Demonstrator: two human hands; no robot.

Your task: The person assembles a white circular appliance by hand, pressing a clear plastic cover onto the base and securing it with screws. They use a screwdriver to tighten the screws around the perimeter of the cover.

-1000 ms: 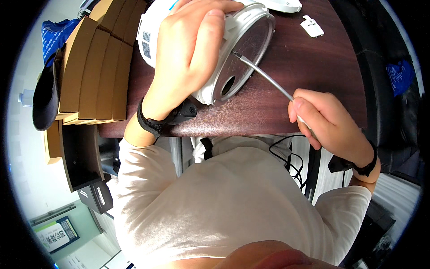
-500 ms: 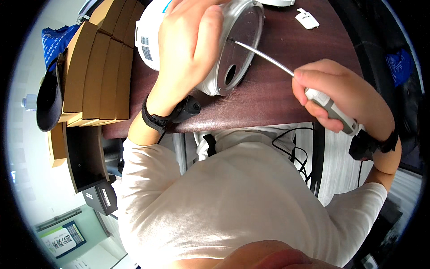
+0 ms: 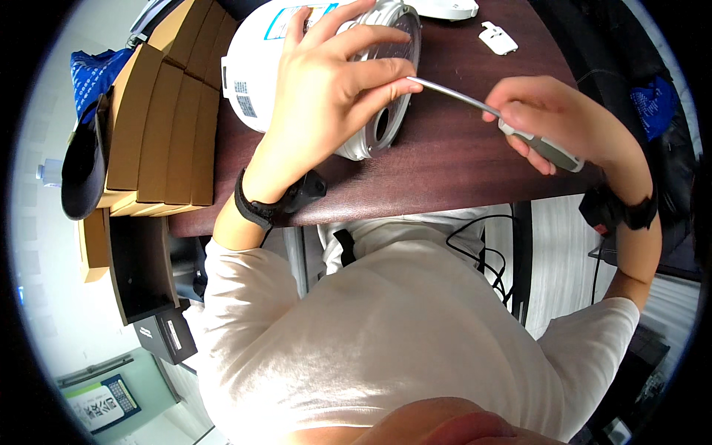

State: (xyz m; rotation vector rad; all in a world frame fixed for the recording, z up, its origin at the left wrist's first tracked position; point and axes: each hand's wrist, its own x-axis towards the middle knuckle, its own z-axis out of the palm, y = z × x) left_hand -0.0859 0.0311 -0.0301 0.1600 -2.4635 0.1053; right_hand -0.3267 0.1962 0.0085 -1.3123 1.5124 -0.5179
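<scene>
A white round-bodied appliance [image 3: 256,70] lies on its side on the table, its dark round end plate [image 3: 408,48] facing right. My left hand [image 3: 334,78] reaches across it, thumb and forefinger pinched at the tip of a screwdriver's metal shaft; any small piece between them cannot be made out. The other fingers of that hand spread over the appliance's rim. In my right hand [image 3: 545,119] is the grey-and-white handle of the screwdriver [image 3: 552,152], its shaft pointing left and slightly up. An oval dark hole [image 3: 383,124] shows low in the end plate.
On the dark red-brown table [image 3: 445,163] lies a small white plastic part [image 3: 497,38], with another white piece [image 3: 449,7] at the far edge. Brown cardboard boxes [image 3: 159,133] stand stacked at left, a dark cap [image 3: 83,159] hanging beside them. Black cables [image 3: 493,259] run below the table edge.
The screwdriver tip has come away from the end plate and is now at my left fingertips. My left hand has shifted right and spread its fingers; my right hand has risen slightly.
</scene>
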